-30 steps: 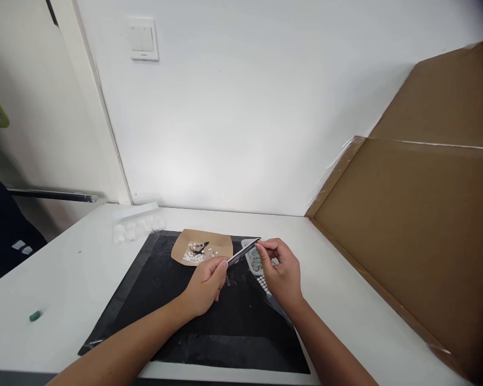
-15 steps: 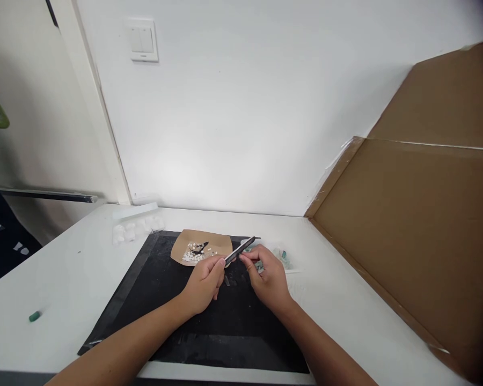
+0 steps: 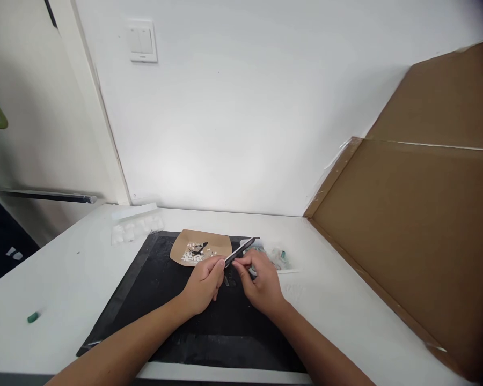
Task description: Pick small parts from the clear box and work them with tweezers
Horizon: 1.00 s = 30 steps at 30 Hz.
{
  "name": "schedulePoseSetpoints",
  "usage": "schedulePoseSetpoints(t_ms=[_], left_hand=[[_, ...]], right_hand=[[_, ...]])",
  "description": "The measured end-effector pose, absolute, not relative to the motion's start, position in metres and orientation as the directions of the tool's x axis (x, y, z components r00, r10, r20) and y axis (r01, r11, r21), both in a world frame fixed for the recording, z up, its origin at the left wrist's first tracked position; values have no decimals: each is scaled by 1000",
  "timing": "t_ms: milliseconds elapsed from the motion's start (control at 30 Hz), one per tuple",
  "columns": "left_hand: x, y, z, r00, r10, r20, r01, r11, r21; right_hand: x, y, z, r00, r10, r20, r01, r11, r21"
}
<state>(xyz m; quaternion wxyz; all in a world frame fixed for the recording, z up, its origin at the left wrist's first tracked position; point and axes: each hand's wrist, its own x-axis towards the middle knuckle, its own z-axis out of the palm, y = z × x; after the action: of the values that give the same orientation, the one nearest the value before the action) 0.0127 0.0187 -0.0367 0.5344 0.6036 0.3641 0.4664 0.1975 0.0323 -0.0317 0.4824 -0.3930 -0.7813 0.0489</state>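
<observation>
At the middle of the white desk (image 3: 64, 279), on a black mat (image 3: 153, 300), your two hands meet over a slim dark tool. Your left hand (image 3: 203, 284) is clenched around the near end of that dark tool (image 3: 241, 250), a thin stick-like piece that slants up and to the right, its far tip reaching just past the mat's far edge. Your right hand (image 3: 261, 281) sits just beside the left one, its fingers curled and its fingertips (image 3: 238, 264) pinched together right under the shaft of the tool; whether they grip something tiny there is too small to tell. Both forearms come in from the near edge of the view and cross the mat.

Just beyond your left hand, at the far side of the mat, lies a brown paper sheet (image 3: 217, 245) holding a scatter of small white pieces (image 3: 191, 258) and a few small black bits (image 3: 198, 247). To the right of the tool's tip, on the bare desk, lies a clear plastic bag (image 3: 279, 257) with small teal pieces inside. At the far left of the desk, near the wall, rests a clear plastic blister tray (image 3: 134, 228). A small green object (image 3: 33, 317) lies alone on the near left of the desk, well apart from everything else. A large brown cardboard sheet (image 3: 418, 225) leans along the right side of the desk. On the white wall above, to the left, a light switch (image 3: 143, 41) is mounted.
</observation>
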Motion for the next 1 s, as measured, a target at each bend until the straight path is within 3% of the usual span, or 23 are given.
schedulePoseSetpoints(t_ms=[133, 400, 500, 633, 700, 1000], left_hand=[[13, 19, -37, 292, 939, 181, -61, -171, 983], [12, 18, -39, 312, 938, 149, -56, -139, 989], [12, 18, -38, 305, 939, 158, -57, -148, 987], [12, 19, -35, 290, 941, 174, -57, -165, 985], [12, 19, -35, 291, 940, 179, -54, -171, 984], [11, 17, -37, 317, 938, 141, -58, -130, 990]], right_hand=[[191, 28, -30, -231, 649, 725, 575, 692, -437], [213, 43, -23, 64, 721, 690, 627, 508, -590], [207, 39, -26, 4, 718, 696, 610, 550, -570], [193, 30, -31, -237, 660, 713, 573, 687, -446], [190, 27, -32, -274, 644, 714, 571, 707, -418], [218, 46, -20, 120, 710, 694, 615, 495, -613]])
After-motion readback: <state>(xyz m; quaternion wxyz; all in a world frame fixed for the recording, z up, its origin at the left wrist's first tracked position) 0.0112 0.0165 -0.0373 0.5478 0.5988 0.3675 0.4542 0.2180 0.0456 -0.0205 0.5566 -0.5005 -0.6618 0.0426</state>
